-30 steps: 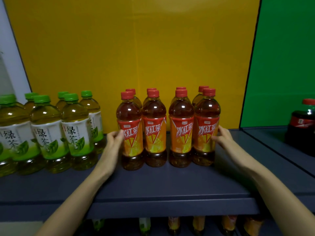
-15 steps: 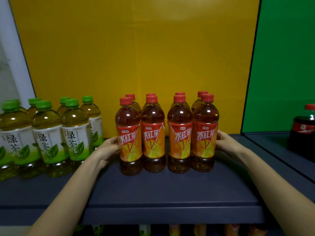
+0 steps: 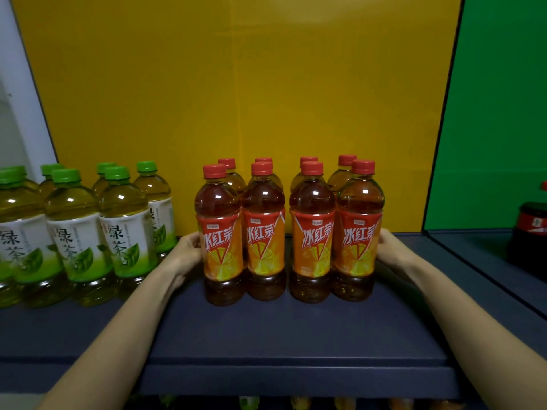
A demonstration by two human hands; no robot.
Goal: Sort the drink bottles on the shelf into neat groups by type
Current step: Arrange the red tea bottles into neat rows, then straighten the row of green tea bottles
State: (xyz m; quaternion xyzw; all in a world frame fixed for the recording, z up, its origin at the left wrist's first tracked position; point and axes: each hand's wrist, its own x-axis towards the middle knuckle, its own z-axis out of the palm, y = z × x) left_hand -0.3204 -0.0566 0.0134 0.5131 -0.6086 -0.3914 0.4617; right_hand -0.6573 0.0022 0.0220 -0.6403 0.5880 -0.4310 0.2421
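Several iced tea bottles [image 3: 264, 232] with red caps and orange labels stand upright in two tight rows at the middle of the dark shelf [image 3: 296, 335]. My left hand [image 3: 188, 250] presses against the side of the leftmost front bottle. At the other end, my right hand [image 3: 388, 247] presses against the rightmost front bottle; its fingertips are hidden behind that bottle. Several green tea bottles [image 3: 77, 238] with green caps stand grouped at the left, a small gap away from my left hand.
A dark cola bottle [image 3: 531, 232] with a red label stands on the neighbouring shelf section at far right, beyond a divider edge. A yellow back panel [image 3: 236, 99] closes the shelf behind. More bottle tops [image 3: 248, 403] show on the shelf below.
Both hands have slid lower and further back along the sides of the iced tea group. The bottles stand in the same rows.
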